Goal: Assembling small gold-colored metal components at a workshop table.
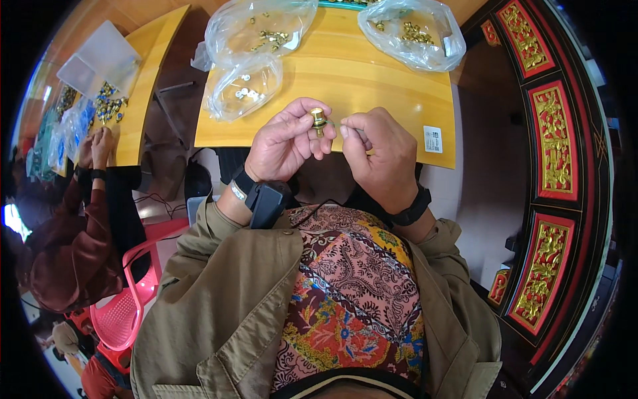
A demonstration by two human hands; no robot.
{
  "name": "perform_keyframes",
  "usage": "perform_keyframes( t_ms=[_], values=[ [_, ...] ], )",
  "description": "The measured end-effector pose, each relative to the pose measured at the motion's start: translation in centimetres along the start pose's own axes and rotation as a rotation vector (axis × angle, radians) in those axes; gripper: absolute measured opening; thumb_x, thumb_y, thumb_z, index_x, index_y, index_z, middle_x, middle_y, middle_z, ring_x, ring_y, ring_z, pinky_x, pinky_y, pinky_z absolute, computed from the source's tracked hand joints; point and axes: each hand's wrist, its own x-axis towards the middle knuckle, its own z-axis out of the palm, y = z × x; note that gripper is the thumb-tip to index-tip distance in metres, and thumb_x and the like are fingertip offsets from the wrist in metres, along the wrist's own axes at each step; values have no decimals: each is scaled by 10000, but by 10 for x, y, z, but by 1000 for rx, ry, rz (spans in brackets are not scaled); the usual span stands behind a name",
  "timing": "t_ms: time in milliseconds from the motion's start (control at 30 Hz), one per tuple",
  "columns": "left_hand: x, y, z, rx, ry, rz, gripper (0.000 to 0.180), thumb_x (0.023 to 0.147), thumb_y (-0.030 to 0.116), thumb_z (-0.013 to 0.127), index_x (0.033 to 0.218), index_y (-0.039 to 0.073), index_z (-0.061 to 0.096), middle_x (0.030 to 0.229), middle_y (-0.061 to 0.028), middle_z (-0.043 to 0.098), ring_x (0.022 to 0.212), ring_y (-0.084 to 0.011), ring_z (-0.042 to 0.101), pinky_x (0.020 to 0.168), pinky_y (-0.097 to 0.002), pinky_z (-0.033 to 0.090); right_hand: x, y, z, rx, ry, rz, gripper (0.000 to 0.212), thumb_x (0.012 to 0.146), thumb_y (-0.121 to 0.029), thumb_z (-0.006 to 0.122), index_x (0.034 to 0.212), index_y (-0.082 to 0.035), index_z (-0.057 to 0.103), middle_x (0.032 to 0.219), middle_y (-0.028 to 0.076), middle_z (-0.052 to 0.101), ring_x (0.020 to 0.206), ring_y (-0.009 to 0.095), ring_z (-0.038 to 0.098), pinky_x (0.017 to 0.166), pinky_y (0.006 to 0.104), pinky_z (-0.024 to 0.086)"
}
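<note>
Brass fitting [319, 120] between both hands.

We see the left hand [287, 141] pinching a small brass fitting [319, 120] between thumb and fingers, above the near edge of a yellow wooden table [372, 93]. The right hand [379, 156] is closed just beside it, fingertips near the fitting. Three clear plastic bags [243, 86] with small metal parts lie on the table. At the left, another person's hands [95, 147] work at a second table [143, 93].

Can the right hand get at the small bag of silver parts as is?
Probably not: the right hand pinches a small piece, and the left hand with the brass knob sits between it and the small bag.
</note>
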Motion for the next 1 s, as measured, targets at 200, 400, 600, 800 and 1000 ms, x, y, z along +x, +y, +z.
perform_keyframes(
  t_ms=[200,400,600,800,1000],
  values=[
    [0,-3,-4,41,8,-24,243,915,130,476,1097,-29,470,914,-179,588,734,-217,615,626,-260,530,-3,4,1,-44,-48,-1,91,728,15,609,781,-47,569,669,84,540,531,211,543,475,303,424],
    [1,-3,-5,229,93,-36,234,902,127,498,1089,-13,485,887,-147,593,690,-170,593,592,-227,500,-4,10,1,-172,-56,-55,74,725,-58,590,727,-84,521,660,61,504,605,240,542,509,347,427],
    [2,-4,-9,246,90,-70,220,897,113,498,1083,-5,491,877,-136,592,684,-162,587,587,-220,491,-4,10,-3,-178,-87,-34,87,711,0,605,772,-53,573,677,82,552,568,248,556,497,336,428],
    [4,-9,3,194,145,-6,251,890,121,526,1081,-30,463,849,-149,579,714,-207,614,607,-254,517,-11,6,8,-36,-18,149,46,777,-17,587,813,-29,560,616,98,566,491,207,558,467,304,425],
    [3,-4,0,211,133,10,238,898,103,509,1078,-45,459,868,-150,576,750,-217,629,624,-261,534,-11,12,16,92,40,152,40,789,-28,588,821,-31,564,592,94,557,462,174,532,447,295,409]
  ],
)
